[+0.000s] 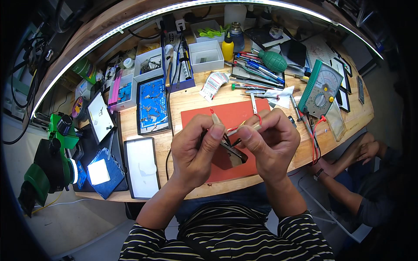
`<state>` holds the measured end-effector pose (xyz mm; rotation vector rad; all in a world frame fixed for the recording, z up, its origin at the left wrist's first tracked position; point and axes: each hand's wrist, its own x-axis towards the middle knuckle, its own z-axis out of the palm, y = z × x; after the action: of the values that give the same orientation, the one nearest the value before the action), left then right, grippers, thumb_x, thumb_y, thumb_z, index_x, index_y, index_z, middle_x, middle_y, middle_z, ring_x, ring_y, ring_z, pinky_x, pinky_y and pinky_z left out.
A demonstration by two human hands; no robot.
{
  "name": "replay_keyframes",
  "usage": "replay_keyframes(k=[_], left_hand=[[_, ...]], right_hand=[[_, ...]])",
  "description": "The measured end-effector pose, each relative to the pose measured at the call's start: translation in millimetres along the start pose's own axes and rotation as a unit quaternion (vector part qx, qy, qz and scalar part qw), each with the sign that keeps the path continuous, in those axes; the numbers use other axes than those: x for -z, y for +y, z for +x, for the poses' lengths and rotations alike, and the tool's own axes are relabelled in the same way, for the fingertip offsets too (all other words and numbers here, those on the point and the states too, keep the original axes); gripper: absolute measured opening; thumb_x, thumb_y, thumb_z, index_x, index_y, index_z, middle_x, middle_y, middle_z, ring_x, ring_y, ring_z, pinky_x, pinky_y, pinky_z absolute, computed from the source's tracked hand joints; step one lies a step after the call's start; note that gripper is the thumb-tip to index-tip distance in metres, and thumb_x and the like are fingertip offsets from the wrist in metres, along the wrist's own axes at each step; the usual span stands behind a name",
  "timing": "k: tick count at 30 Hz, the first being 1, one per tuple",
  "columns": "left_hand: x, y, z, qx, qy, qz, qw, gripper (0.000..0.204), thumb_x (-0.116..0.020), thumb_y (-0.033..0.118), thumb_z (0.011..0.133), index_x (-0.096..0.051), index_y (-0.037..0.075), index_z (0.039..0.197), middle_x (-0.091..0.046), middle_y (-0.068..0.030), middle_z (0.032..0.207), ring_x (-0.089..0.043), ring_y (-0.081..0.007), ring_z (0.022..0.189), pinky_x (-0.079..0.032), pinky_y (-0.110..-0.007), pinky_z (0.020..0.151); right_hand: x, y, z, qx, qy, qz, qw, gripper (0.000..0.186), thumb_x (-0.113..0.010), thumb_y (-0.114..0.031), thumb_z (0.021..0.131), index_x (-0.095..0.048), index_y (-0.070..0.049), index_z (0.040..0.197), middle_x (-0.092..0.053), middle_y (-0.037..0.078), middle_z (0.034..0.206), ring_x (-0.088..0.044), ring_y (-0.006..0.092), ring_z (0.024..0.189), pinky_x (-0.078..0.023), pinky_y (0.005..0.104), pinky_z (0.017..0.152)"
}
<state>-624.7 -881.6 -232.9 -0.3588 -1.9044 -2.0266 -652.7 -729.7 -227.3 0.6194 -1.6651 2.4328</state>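
Observation:
My left hand [196,150] is closed in a pinch above the red-brown mat [196,114]. A pale stick-like piece with a red tip [213,113] sticks up between its thumb and fingers; its kind is unclear. My right hand [274,143] is also closed, thumb and fingertips pressed together around a thin red wire [258,116]. The fingertips of both hands almost meet, with small dark and yellowish parts between them, too small to make out. Below them lies a dark, shiny flat device [230,159], partly hidden by my hands.
A green analog multimeter [321,89] with red and black leads stands at right. Pens and tools lie behind the mat beside a green air blower [273,61]. At left are a blue parts tray [153,104], a white tray [142,167] and a green microscope [48,161]. Another person's arm [342,189] rests at right.

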Motion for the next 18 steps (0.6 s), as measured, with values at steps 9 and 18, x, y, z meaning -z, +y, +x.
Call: replay_keyframes(k=[9,18], left_hand=[[1.4,-2.0,0.2,0.003,-0.007,-0.014,1.0,0.014,-0.052,0.013,0.099,-0.053,0.0,0.092,-0.055,-0.0058,0.08,-0.055,-0.0131,0.077,-0.047,-0.028,0.073],[2.0,0.3,-1.1,0.017,-0.009,0.007,1.0,0.016,-0.053,0.014,0.1,-0.053,0.0,0.091,-0.058,-0.0065,0.082,-0.056,-0.0128,0.077,-0.047,-0.027,0.073]], right_hand=[[0.8,0.3,2.9,-0.042,-0.006,0.088,0.995,0.016,-0.07,0.001,0.086,-0.054,0.0,0.085,-0.064,0.008,0.081,-0.063,0.0078,0.069,-0.055,0.0201,0.061],[1.3,0.4,2.5,-0.038,-0.001,0.115,0.993,0.016,-0.07,0.001,0.086,-0.054,0.0,0.084,-0.063,0.008,0.078,-0.063,0.0086,0.068,-0.055,0.0218,0.061]])
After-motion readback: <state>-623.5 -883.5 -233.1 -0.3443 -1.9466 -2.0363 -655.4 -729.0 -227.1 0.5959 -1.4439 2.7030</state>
